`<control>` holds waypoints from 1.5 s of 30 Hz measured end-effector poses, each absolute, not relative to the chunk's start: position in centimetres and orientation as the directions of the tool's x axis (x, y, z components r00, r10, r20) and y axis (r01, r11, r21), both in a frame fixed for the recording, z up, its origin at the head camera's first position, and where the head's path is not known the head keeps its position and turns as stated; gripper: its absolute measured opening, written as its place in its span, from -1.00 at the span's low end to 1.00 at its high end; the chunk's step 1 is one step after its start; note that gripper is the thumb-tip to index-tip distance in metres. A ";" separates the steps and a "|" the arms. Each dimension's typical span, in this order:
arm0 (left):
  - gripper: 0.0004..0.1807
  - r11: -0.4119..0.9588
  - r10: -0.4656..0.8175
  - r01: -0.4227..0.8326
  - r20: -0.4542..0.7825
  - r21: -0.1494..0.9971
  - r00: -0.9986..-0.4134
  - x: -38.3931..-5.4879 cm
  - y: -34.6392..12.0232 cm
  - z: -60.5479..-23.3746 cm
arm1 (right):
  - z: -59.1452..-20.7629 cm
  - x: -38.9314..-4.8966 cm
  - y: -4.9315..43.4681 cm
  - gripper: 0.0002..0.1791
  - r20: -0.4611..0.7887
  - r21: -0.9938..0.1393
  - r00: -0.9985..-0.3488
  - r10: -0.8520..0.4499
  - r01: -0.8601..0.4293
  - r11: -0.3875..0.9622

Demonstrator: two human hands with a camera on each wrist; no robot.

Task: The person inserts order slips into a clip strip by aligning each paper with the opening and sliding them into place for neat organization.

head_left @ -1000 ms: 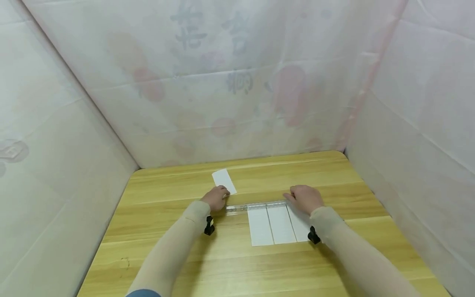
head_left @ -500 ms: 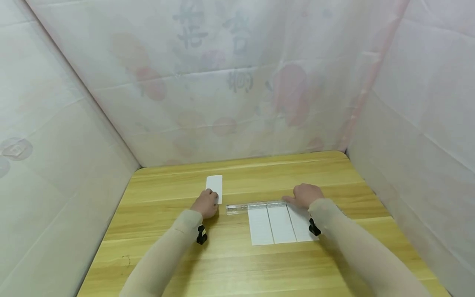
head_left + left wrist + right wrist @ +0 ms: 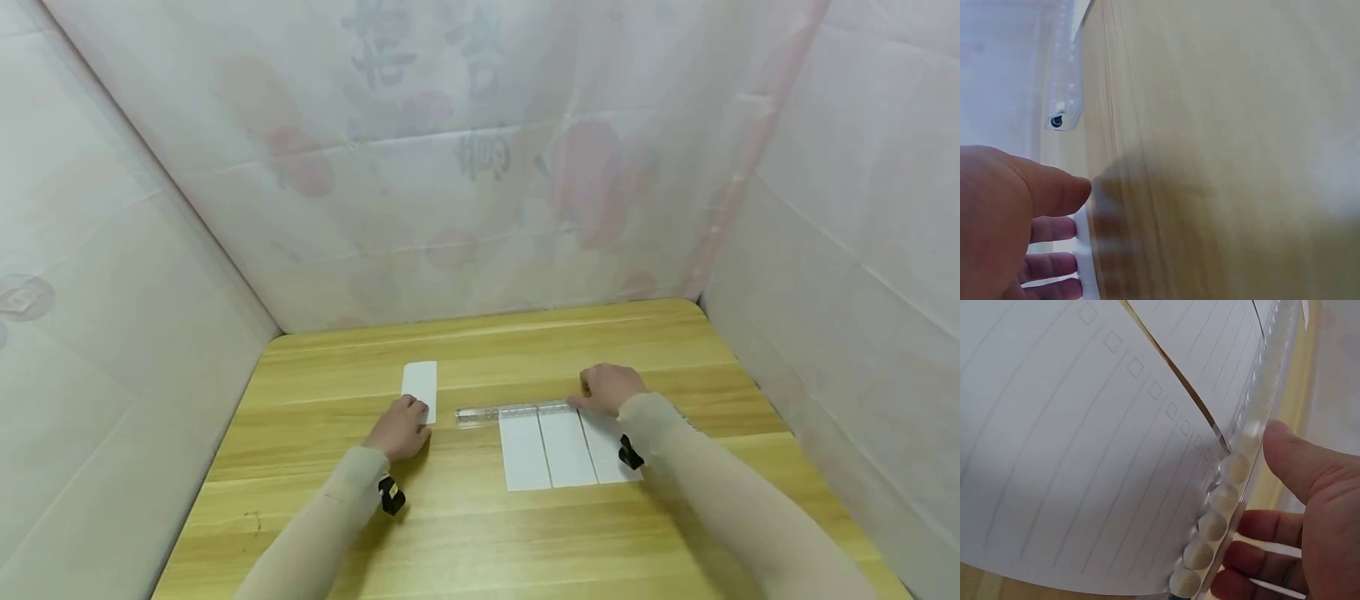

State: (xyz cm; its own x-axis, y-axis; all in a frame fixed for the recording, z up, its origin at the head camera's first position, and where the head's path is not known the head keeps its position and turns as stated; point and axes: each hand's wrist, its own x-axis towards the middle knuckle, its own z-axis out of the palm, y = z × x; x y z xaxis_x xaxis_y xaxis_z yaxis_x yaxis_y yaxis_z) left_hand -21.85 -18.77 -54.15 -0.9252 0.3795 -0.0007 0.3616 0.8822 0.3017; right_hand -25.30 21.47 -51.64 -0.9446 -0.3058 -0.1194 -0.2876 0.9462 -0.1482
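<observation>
My left hand (image 3: 397, 429) rests its fingertips on the lower end of a loose white paper slip (image 3: 418, 383), left of a clear plastic strip (image 3: 476, 417). In the left wrist view its thumb stretches over the wood, apart from the fingers. My right hand (image 3: 611, 390) is at the strip's right part; the right wrist view shows its thumb and fingertips against the outer edge, beside a row of round clear bumps. Three white slips (image 3: 567, 450) lie side by side with their top ends at the strip. Lines and small checkboxes mark the nearest sheet (image 3: 1085, 450).
A wood-grain table (image 3: 450, 550) bears everything. Pale printed cloth (image 3: 450, 208) stands along its back, with more cloth at the left and right sides. A black wrist camera (image 3: 392, 496) sits on the left sleeve, another (image 3: 630, 452) on the right.
My left hand has slid left and toward me, taking the loose slip along; the slip has turned from slanted to nearly straight. My right hand stays at the strip, with only a slight shift.
</observation>
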 end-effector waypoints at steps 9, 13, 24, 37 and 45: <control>-0.58 0.883 0.361 0.342 0.001 0.322 -0.933 -19.6 -20.2 -54.3 | -51.9 -24.7 21.5 -0.81 -0.059 -0.181 -0.894 -0.445 -0.429 0.885; -0.58 0.881 0.358 0.343 0.015 0.325 -0.934 -18.8 -20.4 -54.2 | -51.9 -24.5 21.4 -0.87 -0.021 -0.170 -0.873 -0.487 -0.477 0.862; -0.59 0.893 0.333 0.326 0.033 0.310 -0.942 -17.2 -20.6 -54.3 | -52.0 -24.2 21.5 -0.87 0.038 -0.143 -0.846 -0.531 -0.531 0.835; -0.72 0.882 0.166 0.217 0.155 0.419 -0.974 -17.0 -20.1 -54.4 | -52.1 -25.0 21.4 -0.87 0.076 -0.155 -0.835 -0.544 -0.549 0.821; -0.31 0.927 -0.080 -0.017 0.151 0.376 -0.985 -16.8 -19.5 -54.2 | -51.8 -25.3 20.8 -0.92 0.129 -0.152 -0.824 -0.552 -0.566 0.810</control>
